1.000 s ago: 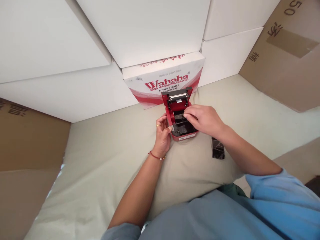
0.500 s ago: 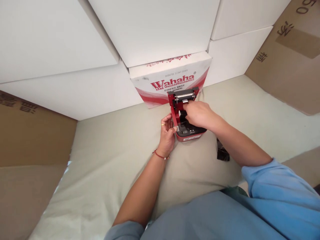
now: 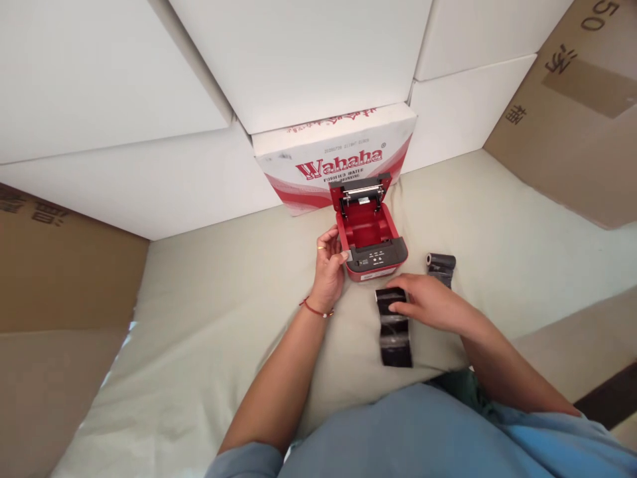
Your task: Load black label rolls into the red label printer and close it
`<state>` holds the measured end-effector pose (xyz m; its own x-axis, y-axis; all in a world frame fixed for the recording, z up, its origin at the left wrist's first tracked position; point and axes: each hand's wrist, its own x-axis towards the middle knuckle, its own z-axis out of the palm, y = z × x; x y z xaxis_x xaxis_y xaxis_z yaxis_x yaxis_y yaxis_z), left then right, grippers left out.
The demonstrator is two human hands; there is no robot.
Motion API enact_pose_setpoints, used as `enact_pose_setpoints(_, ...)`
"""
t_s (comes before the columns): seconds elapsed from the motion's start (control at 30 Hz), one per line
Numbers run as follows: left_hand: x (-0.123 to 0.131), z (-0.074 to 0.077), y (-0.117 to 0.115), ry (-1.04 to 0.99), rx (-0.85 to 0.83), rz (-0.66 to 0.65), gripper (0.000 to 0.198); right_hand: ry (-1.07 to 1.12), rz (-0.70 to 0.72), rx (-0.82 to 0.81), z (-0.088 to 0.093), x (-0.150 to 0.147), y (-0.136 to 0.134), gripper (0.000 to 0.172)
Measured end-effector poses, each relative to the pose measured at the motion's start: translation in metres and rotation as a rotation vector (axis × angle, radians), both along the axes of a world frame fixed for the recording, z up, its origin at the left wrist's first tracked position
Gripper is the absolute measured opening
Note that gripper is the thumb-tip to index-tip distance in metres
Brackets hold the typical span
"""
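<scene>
A red and black printer (image 3: 377,259) stands on the pale green cloth with its lid raised, and its red inner bay shows no roll. My left hand (image 3: 329,269) grips the printer's left side, thumb on the front corner. In front of the printer, my right hand (image 3: 423,299) holds a black roll between thumb and fingers. From that roll a black glossy strip (image 3: 397,348) hangs toward me. Just right of the printer lies another small black roll (image 3: 440,261) with a loose black tail, partly behind my right hand.
Behind the printer a white and red Wahaha carton (image 3: 343,159) leans against stacked white boxes (image 3: 308,60). Brown cardboard boxes border the left (image 3: 64,279) and right (image 3: 572,133) sides. The cloth (image 3: 209,332) has folds.
My right hand has moved out of the printer toward me, bringing the black roll and its strip. The printer's bay and the other black roll have come into view. My left hand keeps its hold.
</scene>
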<state>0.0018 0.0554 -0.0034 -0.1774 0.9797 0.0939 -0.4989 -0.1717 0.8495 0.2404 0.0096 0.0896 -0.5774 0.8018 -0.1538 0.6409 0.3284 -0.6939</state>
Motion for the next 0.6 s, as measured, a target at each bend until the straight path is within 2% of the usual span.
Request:
enact_pose_setpoints(0.07, 0.000, 0.000, 0.000, -0.007, -0.015, 0.009, 0.061, 0.056, -0.045, 0.021, -0.013, 0.009, -0.006, 0.028)
enact_pose_setpoints(0.17, 0.000, 0.000, 0.000, -0.017, -0.014, 0.004, 0.060, 0.108, -0.302, 0.178, -0.016, 0.036, -0.003, 0.030)
enact_pose_setpoints(0.23, -0.001, 0.000, 0.000, -0.023, -0.004, -0.012, 0.060, -0.019, -0.480, 0.341, -0.015, 0.055, 0.005, 0.032)
enact_pose_setpoints(0.27, -0.001, 0.001, 0.000, -0.027, -0.002, -0.019, 0.060, -0.122, -0.509, 0.382, -0.016, 0.062, 0.011, 0.033)
enact_pose_setpoints(0.33, -0.002, 0.001, 0.000, -0.031, -0.008, -0.026, 0.059, -0.328, -0.472, 0.359, -0.021, 0.070, 0.021, 0.037)
enact_pose_setpoints(0.4, -0.002, 0.001, 0.000, -0.026, -0.016, -0.023, 0.059, -0.441, -0.427, 0.298, -0.029, 0.072, 0.028, 0.040)
enact_pose_setpoints(0.5, -0.002, 0.000, 0.000, -0.019, -0.020, -0.011, 0.059, -0.489, -0.410, 0.262, -0.034, 0.073, 0.031, 0.040)
enact_pose_setpoints(0.6, -0.002, 0.000, 0.000, -0.020, -0.019, -0.006, 0.059, -0.480, -0.328, 0.265, -0.022, 0.082, 0.028, 0.032)
